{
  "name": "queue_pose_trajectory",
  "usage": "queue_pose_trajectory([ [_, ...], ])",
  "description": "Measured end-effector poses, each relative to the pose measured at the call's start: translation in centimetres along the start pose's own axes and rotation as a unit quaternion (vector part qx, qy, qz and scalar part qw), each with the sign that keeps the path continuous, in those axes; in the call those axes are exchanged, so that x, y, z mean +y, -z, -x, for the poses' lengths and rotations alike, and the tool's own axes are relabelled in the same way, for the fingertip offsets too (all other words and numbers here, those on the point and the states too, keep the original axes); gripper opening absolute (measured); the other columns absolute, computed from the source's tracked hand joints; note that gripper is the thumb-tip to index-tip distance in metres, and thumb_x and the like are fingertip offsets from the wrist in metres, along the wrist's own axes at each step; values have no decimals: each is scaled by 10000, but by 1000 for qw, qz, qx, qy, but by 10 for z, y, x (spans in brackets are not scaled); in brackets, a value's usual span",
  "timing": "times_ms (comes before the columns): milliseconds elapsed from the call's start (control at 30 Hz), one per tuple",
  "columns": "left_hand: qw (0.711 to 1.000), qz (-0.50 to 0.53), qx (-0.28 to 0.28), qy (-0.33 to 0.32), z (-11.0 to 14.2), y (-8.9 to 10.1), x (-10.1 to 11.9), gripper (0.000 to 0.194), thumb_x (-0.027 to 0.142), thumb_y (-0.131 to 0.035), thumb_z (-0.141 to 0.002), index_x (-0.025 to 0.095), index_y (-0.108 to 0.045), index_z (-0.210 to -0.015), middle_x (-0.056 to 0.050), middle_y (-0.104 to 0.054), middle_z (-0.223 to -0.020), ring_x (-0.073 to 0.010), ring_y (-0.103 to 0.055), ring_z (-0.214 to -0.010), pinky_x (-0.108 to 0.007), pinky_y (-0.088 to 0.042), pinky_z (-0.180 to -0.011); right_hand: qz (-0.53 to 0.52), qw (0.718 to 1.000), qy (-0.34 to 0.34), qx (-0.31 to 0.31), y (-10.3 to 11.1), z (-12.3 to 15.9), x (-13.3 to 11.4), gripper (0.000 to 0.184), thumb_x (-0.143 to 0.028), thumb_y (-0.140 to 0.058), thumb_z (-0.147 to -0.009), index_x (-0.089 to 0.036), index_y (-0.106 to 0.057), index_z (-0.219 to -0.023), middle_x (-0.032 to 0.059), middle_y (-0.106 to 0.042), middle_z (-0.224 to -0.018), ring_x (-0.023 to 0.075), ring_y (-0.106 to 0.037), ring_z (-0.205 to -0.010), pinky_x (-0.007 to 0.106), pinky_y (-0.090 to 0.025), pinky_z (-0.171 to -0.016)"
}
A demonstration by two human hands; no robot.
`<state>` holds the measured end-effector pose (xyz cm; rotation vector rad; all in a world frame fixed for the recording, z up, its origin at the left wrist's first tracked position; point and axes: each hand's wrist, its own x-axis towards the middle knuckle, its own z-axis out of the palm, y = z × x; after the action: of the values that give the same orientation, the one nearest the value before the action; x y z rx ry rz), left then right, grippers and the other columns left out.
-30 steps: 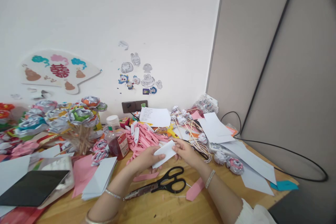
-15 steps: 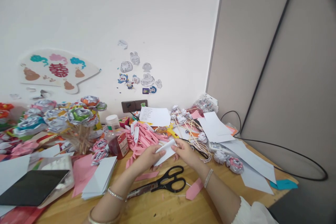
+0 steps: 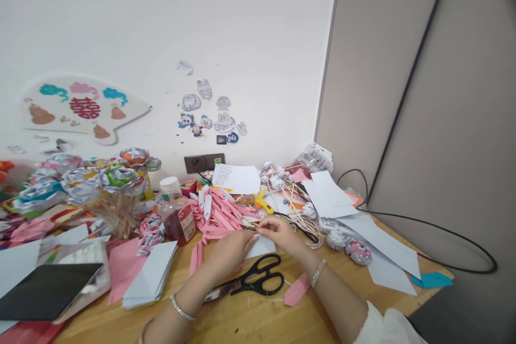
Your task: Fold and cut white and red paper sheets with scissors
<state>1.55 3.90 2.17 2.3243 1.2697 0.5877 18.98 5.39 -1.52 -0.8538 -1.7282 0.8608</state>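
Note:
My left hand and my right hand meet over the middle of the table, fingertips pinched close together. A piece of white paper shows below the fingers, folded or flat I cannot tell; its upper edge is hidden by them. Just in front of the hands lie black-handled scissors, their blades partly behind my left forearm. A pink paper strip with a pointed end rests by my right wrist. Beyond my fingers spreads a heap of folded pink strips, with a yellow glue gun at its right.
Paper flowers on sticks crowd the left, near a bottle of reddish liquid, a stack of white paper and a black tablet. Pearl strings and white sheets lie right. A black cable loops past the table edge.
The white paper has dropped lower and turned under the hands. My fingertips, apart on its two sides before, now come together above it. The view has shifted slightly.

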Motion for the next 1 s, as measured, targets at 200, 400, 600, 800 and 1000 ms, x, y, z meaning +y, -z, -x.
queue_pose_trajectory([
  [200,1000,2,-8,-1,2,2,2,379,430,-345,-813,171,-615,-756,-78,-655,-714,-211,-571,-638,-277,-354,-589,163,985,55,-26,-3,3,-3,131,-260,-523,-826,-188,-624,-785,11,-622,-767,142,-551,-741,240,-389,-678],
  [400,996,81,-3,23,-4,9,7,311,399,-382,-776,184,-525,-603,6,-534,-563,-149,-492,-515,-231,-341,-470,227,971,68,31,-5,3,-5,200,-252,-445,-856,-184,-574,-720,8,-563,-685,146,-495,-662,244,-351,-615],
  [600,987,153,15,56,-7,12,4,308,440,-436,-728,191,-461,-549,50,-425,-462,-107,-413,-389,-205,-291,-354,161,986,38,30,1,1,-10,197,-283,-468,-834,-179,-572,-702,-6,-553,-659,140,-480,-641,232,-337,-589],
  [800,970,227,15,90,-4,19,8,338,497,-472,-707,171,-511,-628,57,-432,-455,-104,-430,-363,-211,-323,-326,151,988,21,32,6,1,-16,237,-284,-471,-829,-168,-524,-630,-31,-476,-596,116,-425,-582,217,-285,-542],
  [1000,930,356,-8,88,-2,25,8,383,534,-525,-683,151,-529,-700,48,-518,-493,-93,-486,-377,-208,-376,-384,122,992,5,38,8,0,-12,269,-340,-423,-853,-166,-504,-664,-31,-436,-617,113,-402,-593,214,-290,-541],
])
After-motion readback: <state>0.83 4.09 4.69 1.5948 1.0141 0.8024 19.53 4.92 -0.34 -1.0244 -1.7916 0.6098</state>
